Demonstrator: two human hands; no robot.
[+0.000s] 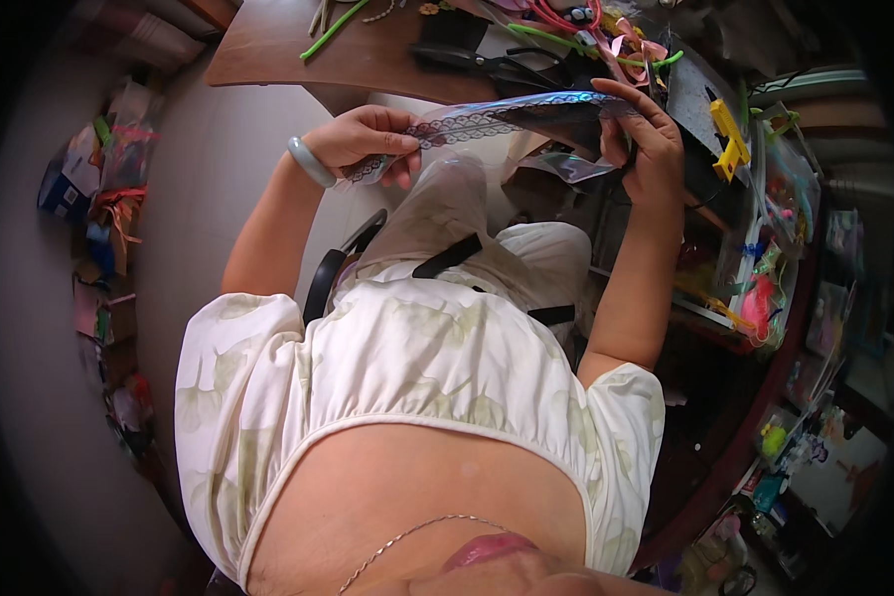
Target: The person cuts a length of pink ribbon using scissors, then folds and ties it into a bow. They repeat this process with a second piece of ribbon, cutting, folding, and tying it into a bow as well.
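Note:
A strip of clear iridescent film with a black lace edge (469,127) is stretched between my two hands, above my knees and just in front of the table. My left hand (369,143), with a pale bangle (311,162) at its wrist, pinches one end between thumb and fingers. At the other end, my right hand (644,141) grips the film, its index finger raised along the top edge. A loose shiny piece of the film (574,165) hangs below, near my right hand. Part of the strip is hidden behind my right fingers.
On the wooden table (290,41) lie black-handled scissors (492,63), a green pipe cleaner (335,28) and a heap of ribbons (626,45). A yellow glue gun (728,141) rests at the right. Bagged craft supplies (763,305) fill a shelf beside my right arm.

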